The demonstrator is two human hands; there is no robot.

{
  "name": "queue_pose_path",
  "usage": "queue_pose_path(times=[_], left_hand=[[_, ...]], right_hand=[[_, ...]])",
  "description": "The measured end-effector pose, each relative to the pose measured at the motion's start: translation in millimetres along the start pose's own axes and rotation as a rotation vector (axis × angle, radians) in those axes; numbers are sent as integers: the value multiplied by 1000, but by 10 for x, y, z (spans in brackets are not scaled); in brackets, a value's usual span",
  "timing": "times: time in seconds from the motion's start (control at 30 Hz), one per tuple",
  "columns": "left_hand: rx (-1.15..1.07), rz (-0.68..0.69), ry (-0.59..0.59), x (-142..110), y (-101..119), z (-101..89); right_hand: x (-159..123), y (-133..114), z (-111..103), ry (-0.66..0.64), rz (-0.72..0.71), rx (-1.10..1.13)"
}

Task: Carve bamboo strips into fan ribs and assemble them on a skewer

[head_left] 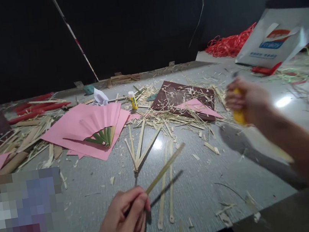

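My left hand (124,223) is low at the front, its fingers pinched on the near end of a thin bamboo strip (165,168) that slants up to the right above the grey table (200,186). My right hand (244,102) is raised at the right, blurred, closed round a yellow-handled tool (239,115), probably a knife. Two more bamboo strips (166,195) lie on the table just beyond my left hand. A bundle of strips joined at one end (140,147) fans out behind them.
A pink paper fan with green ribs (98,130) lies on pink sheets at the left. A glue stick (133,100) stands behind it, near dark red paper (182,96) strewn with shavings. A white bag (279,41) and red string (229,44) are at the far right.
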State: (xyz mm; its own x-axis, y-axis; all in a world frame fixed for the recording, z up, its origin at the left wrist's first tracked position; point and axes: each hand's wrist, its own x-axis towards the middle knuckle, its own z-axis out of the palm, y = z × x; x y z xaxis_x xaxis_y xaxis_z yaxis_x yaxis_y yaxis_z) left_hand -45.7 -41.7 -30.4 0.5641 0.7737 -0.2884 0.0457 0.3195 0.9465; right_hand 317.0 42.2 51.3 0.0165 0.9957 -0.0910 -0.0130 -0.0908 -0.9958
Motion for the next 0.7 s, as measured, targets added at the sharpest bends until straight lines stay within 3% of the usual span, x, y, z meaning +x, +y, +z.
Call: queue_pose_path(times=[0.07,0.1,0.13,0.2,0.23,0.3,0.4,0.57,0.7], left_hand=[[-79,16,11,-2,-17,0],[-113,27,3,11,-23,3],[-140,34,-15,28,-29,5],[-170,32,-60,54,-39,8],[-179,26,-84,58,-44,8],[-186,4,-124,45,-56,8],[-234,-23,-157,13,-75,17],[-267,-65,-176,49,-63,55],[-241,-111,-148,88,23,61]], right_hand=[[-24,-148,-235,193,-130,144],[-89,-157,-248,208,-97,179],[-175,-123,-189,164,-27,183],[-350,36,84,-79,117,117],[-415,133,258,-199,144,73],[-465,302,582,-309,141,54],[-392,427,867,-348,121,109],[-275,503,1003,-463,139,108],[-285,550,971,-317,78,90]])
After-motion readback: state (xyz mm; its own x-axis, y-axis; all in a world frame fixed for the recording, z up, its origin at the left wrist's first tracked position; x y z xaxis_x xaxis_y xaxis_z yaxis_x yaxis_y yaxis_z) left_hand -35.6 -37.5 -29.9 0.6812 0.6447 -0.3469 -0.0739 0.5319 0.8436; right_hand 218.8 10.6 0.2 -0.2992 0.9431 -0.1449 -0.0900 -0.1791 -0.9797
